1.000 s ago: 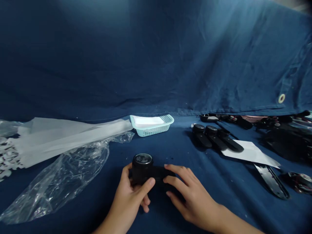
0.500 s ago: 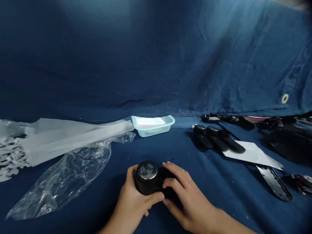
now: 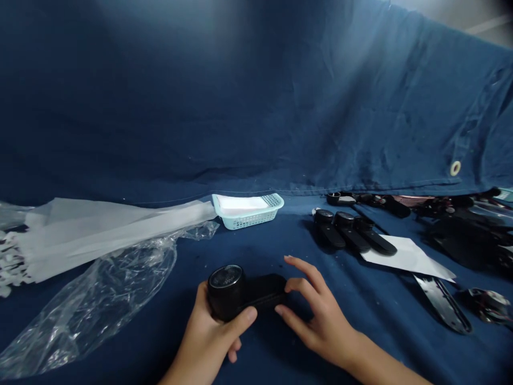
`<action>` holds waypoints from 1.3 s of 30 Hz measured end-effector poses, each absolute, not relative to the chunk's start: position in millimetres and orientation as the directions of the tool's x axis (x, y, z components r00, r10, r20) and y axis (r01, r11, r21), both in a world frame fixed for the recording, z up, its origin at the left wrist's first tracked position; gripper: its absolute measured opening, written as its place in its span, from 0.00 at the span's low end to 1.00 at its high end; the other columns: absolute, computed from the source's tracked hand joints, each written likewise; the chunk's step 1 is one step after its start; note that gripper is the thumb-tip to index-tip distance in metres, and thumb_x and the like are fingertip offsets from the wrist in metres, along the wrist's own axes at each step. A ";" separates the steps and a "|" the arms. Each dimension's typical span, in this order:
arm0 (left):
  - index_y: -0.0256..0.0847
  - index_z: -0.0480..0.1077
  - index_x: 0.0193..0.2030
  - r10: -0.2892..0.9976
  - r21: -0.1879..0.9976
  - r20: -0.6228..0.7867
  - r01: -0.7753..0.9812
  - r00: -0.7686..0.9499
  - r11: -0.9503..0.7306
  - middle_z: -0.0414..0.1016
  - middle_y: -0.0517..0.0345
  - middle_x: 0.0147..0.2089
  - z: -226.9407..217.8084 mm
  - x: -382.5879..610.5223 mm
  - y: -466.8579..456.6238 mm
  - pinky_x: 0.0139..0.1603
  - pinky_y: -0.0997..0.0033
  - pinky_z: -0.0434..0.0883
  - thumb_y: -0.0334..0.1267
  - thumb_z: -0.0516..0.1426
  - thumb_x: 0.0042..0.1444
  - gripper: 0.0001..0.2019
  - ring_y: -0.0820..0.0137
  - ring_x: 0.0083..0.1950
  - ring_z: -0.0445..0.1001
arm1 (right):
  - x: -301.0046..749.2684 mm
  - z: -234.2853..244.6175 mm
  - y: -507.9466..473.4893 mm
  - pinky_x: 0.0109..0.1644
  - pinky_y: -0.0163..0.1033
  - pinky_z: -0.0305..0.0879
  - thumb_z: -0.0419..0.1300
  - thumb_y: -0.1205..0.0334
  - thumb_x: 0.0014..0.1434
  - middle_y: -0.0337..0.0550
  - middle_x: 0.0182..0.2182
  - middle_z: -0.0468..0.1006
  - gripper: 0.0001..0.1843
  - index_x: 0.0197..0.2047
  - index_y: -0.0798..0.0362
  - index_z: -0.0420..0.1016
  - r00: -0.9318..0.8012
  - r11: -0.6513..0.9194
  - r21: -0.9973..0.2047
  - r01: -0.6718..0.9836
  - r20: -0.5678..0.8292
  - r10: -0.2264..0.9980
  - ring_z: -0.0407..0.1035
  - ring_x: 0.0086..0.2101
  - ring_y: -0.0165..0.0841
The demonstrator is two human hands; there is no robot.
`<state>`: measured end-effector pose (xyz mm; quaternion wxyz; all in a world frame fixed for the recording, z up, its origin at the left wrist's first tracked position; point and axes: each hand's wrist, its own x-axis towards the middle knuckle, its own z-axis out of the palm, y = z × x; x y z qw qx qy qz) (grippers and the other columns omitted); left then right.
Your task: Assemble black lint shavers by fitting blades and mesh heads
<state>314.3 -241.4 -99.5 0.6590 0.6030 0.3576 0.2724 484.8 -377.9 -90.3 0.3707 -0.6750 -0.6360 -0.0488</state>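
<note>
A black hand-held device (image 3: 244, 293) with a round mesh-topped head lies sideways just above the blue cloth, near the bottom centre. My left hand (image 3: 212, 337) is wrapped round its round head, thumb across the front. My right hand (image 3: 316, 315) rests at the handle end, fingertips touching it, index finger lifted and fingers apart.
Clear crumpled plastic (image 3: 92, 299) and white sheets (image 3: 104, 230) lie to the left. A pale blue basket (image 3: 247, 210) sits behind. Three similar black devices (image 3: 352, 235) lie in a row at the right, beside a white paper (image 3: 404, 256) and more black parts (image 3: 460, 235). A blue cloth hangs behind.
The device has turned so its mesh head faces away more and its handle points right. My right hand has loosened from gripping the handle to touching it with spread fingers.
</note>
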 end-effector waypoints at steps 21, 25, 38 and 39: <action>0.45 0.54 0.57 0.582 0.972 -0.096 -0.049 0.807 0.229 0.70 0.61 0.31 -90.8 299.2 -234.9 0.24 0.73 0.73 0.42 0.64 0.53 0.30 0.70 0.28 0.73 | 489.3 -95.0 -378.5 0.55 0.46 0.63 0.56 0.75 0.55 0.46 0.54 0.65 0.16 0.41 0.47 0.60 0.217 0.164 -0.623 0.765 0.489 0.845 0.65 0.53 0.39; 0.50 0.49 0.62 0.643 0.987 -0.035 -0.075 0.765 0.143 0.73 0.59 0.37 -94.1 302.7 -236.9 0.33 0.68 0.76 0.39 0.65 0.52 0.37 0.70 0.29 0.75 | 491.4 -96.2 -374.8 0.55 0.48 0.62 0.55 0.76 0.53 0.47 0.55 0.65 0.18 0.44 0.47 0.60 0.286 0.041 -0.629 0.776 0.408 0.867 0.63 0.55 0.41; 0.53 0.61 0.55 0.580 0.926 0.343 -0.164 0.738 -0.339 0.65 0.52 0.60 -100.2 291.1 -245.4 0.62 0.54 0.63 0.31 0.65 0.49 0.29 0.55 0.61 0.66 | 485.4 -91.0 -374.6 0.63 0.52 0.56 0.50 0.76 0.57 0.49 0.58 0.60 0.16 0.46 0.48 0.59 0.329 0.045 -0.745 0.665 0.347 0.878 0.55 0.61 0.39; 0.54 0.60 0.56 0.563 0.912 0.366 -0.166 0.741 -0.374 0.65 0.53 0.60 -100.6 290.5 -244.1 0.62 0.54 0.62 0.31 0.65 0.49 0.29 0.56 0.61 0.66 | 485.6 -91.4 -374.6 0.63 0.52 0.56 0.50 0.75 0.59 0.50 0.58 0.60 0.15 0.46 0.47 0.59 0.324 0.048 -0.741 0.670 0.351 0.879 0.55 0.61 0.39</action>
